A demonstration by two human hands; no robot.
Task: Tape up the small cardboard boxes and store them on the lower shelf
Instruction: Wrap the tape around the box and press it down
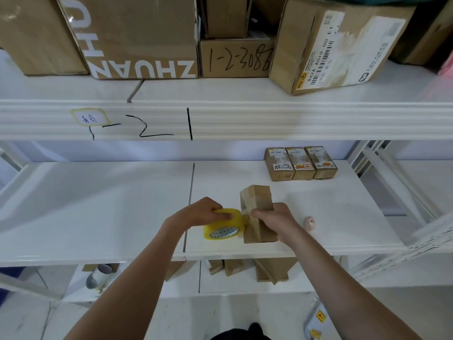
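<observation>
A small brown cardboard box (257, 204) stands on end on the white middle shelf (122, 204), near its front edge. My right hand (274, 218) grips the box from its right side, thumb pressing on the taped left face. My left hand (203, 212) holds a yellow roll of tape (223, 225) right against the box's left side. Three small labelled boxes (300, 163) sit side by side at the back right of the same shelf. More small boxes (245, 267) lie on the lower shelf (245, 287) beneath.
Large cardboard boxes (137, 35) crowd the top shelf. A small pink object (309, 223) lies right of my right hand. A bottle-like item (98, 276) lies on the lower shelf at left. A packet (316, 320) is on the floor. Shelf uprights (392, 180) stand at the right.
</observation>
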